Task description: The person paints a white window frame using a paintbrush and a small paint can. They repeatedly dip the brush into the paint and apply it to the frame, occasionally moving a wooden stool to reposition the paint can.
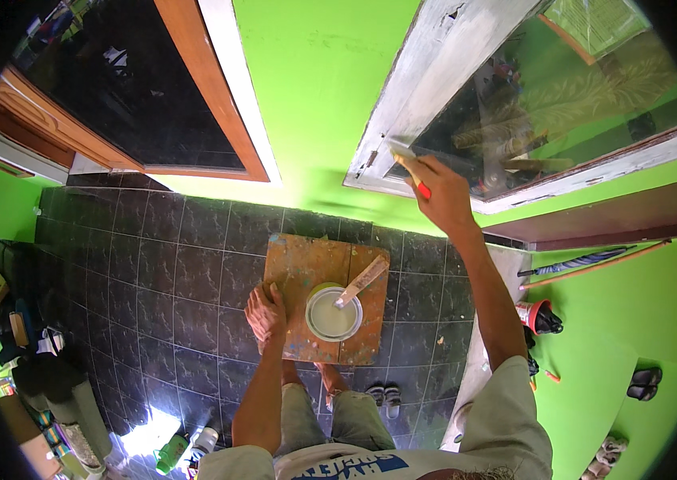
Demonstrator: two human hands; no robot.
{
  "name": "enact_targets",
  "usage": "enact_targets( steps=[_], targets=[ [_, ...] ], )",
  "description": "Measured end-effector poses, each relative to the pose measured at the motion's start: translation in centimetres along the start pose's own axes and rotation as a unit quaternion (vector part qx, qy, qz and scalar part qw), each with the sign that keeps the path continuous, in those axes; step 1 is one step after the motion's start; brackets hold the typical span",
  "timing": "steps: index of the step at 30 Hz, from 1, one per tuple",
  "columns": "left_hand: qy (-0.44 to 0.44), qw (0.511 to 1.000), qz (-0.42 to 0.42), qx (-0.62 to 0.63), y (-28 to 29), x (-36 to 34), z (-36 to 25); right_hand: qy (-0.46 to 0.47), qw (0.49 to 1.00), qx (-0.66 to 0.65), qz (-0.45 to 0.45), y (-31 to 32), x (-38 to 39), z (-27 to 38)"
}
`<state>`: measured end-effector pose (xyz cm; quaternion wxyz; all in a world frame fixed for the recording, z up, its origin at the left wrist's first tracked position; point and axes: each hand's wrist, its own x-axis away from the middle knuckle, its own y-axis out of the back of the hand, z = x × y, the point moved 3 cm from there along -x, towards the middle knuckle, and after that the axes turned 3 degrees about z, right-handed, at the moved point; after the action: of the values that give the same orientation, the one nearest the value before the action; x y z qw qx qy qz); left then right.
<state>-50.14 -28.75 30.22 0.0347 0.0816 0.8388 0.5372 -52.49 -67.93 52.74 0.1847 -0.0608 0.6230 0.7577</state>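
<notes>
Clock positions taken from the paint can (320, 337) as dial centre. Right hand (441, 194), 1 o'clock: fingers closed round the handle of a brush (411, 166). The grip covers much of the handle; a red patch shows beside the fingers. Pale bristles point to 11 o'clock against the whitish window frame (426, 88); bristle tips blend into it, so contact cannot be confirmed. Frame coating patchy; upper end cut off by the picture's edge. Glass reflections obscure what lies behind.

Left hand (265, 314), 9 o'clock: fingers loosely bent at the edge of the wooden board (290, 264). Palm side hidden; cannot tell whether it grips the edge or merely rests there. Board is paint-spotted; its support is out of sight beneath.

Can stands on the board, open, off-white inside; depth of contents unclear. A flat wooden stick (368, 276) slants from the opening towards 1 o'clock; lower tip hard to separate from the contents.

Sandals (384, 398) at 5 o'clock. Green bottle (170, 454), near 8 o'clock, partly in glare. Clutter at 9 o'clock fades into the dark rim, mostly unidentifiable.
</notes>
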Motion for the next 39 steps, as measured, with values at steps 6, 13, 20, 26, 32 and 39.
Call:
enact_targets(
  steps=[6, 13, 20, 26, 32, 39],
  targets=[
    [-0.002, 1.0, -0.006, 0.003, -0.3, 0.0, 0.2, 0.039, 0.985, 0.027, -0.165, 3.2, -2.2, 0.8],
    [-0.001, 1.0, -0.005, 0.008, -0.2, 0.0, 0.1, 0.058, 0.966, 0.086, -0.239, 1.0, -0.1, 1.9],
    [0.007, 1.0, 0.0, 0.006, -0.1, 0.1, 0.1, 0.029, 0.992, 0.046, -0.111, -6.5, 2.5, 0.2],
    [0.012, 1.0, 0.018, -0.007, -0.4, 0.1, 0.5, -0.016, 1.0, 0.003, -0.019, -4.2, 1.7, 0.0],
    [-0.001, 1.0, -0.006, 0.012, 0.1, 0.0, 0.1, 0.017, 0.992, 0.039, -0.12, 6.2, -2.6, 1.7],
    [-0.002, 1.0, -0.005, 0.015, -0.3, 0.0, 0.2, 0.127, 0.953, 0.11, -0.251, 16.7, -6.0, 4.7]
  ],
)
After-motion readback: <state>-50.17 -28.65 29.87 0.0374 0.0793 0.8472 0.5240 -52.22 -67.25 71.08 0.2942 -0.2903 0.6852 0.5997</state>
